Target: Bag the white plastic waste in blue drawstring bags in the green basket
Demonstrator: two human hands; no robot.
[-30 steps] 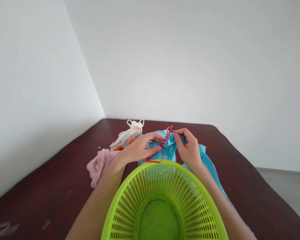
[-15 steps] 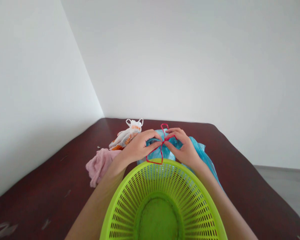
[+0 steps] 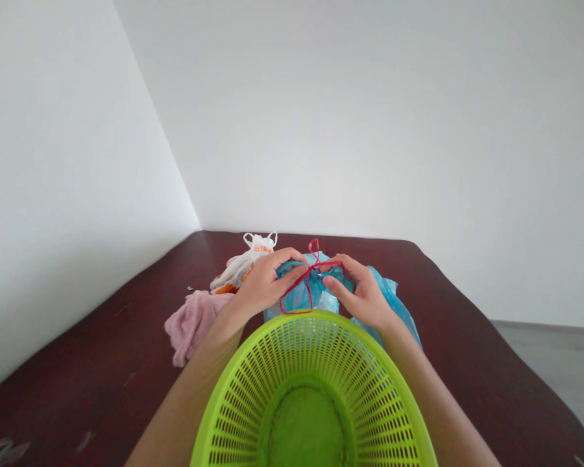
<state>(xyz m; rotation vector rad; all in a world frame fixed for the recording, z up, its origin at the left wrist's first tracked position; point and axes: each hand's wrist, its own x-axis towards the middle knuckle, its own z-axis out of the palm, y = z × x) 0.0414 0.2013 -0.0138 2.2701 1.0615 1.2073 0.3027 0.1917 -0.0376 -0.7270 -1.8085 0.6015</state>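
A red string (image 3: 296, 312) with several loops lies across the gathered top of a blue plastic bag (image 3: 294, 297). My left hand (image 3: 267, 280) pinches it near its crossing, between thumb and fingers. On the other side, my right hand (image 3: 360, 292) has its thumb apart from its fingers. One loop of the string runs over those fingers, and the fingertips are close to the crossing. Between my forearms stands a lime-green slotted plastic basket (image 3: 304, 415), with nothing in it. Its far rim hides the lower part of the bag.
Left of my hands lie a white plastic bag (image 3: 257, 250) with orange print and a pink cloth (image 3: 194, 321). More blue plastic (image 3: 392, 292) lies beyond my right wrist. The dark red tabletop (image 3: 102, 363) reaches white walls (image 3: 321, 130) behind and to the left.
My right thumb has come away from the string's crossing, where both hands were pinching. The crossing and my left hand have shifted slightly left. The view has moved a little.
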